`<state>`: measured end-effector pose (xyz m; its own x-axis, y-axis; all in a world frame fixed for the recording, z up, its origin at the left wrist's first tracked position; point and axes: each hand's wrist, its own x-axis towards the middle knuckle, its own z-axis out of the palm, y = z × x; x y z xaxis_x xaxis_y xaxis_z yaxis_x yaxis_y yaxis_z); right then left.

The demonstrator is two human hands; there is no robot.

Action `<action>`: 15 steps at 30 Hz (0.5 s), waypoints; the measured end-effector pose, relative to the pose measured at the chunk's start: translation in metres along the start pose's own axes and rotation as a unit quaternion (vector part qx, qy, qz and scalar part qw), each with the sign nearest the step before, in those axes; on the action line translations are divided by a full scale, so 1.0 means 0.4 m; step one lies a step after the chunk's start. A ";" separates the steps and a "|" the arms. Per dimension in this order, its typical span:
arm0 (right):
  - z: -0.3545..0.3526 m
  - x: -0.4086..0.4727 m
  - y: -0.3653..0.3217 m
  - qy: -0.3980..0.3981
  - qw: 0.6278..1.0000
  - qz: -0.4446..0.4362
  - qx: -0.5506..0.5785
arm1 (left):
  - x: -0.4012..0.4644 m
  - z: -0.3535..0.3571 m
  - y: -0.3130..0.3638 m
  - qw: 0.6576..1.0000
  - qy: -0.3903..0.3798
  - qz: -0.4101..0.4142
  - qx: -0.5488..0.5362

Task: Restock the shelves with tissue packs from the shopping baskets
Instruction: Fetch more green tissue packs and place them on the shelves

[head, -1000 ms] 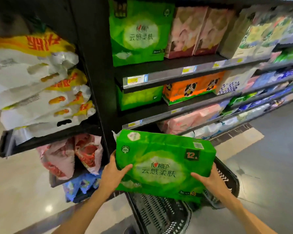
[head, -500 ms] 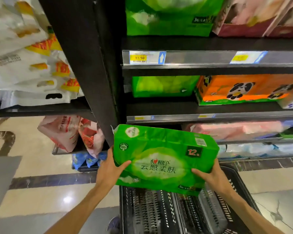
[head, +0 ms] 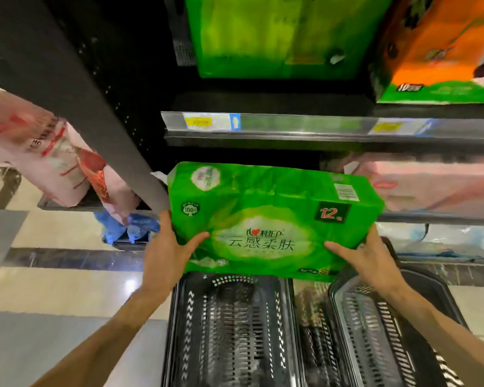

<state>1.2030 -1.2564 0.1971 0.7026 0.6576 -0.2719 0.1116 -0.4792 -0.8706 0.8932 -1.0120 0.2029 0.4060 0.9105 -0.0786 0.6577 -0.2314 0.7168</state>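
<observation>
A big green tissue pack (head: 268,219) hangs in the air between my two hands, just above two black shopping baskets. My left hand (head: 171,250) grips its left end, thumb on the front face. My right hand (head: 366,258) grips its right end the same way. The pack sits in front of a dark shelf opening under a shelf edge (head: 305,127) with price tags. On the shelf above stands another green tissue pack (head: 277,37), with an orange panda pack (head: 444,51) to its right.
The left basket (head: 229,331) and the right basket (head: 389,331) stand on the floor below my hands. Pink packs (head: 430,182) fill the lower shelf at right. A dark upright post (head: 81,93) divides off a side rack with pink-red bags (head: 48,160).
The view has closed in on the shelves and tilted down. The green pack has stayed in both hands and come nearer the dark opening under the price-tag edge.
</observation>
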 end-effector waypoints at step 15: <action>0.069 0.196 0.064 0.118 0.979 -0.160 -0.045 | 0.192 0.188 -0.062 0.983 0.120 0.100 -0.097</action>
<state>1.2416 -1.2013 0.1423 0.7632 0.6348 0.1205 0.4061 -0.3263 -0.8536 0.9559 -0.9624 0.1270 0.3378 0.9136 0.2262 0.4370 -0.3651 0.8220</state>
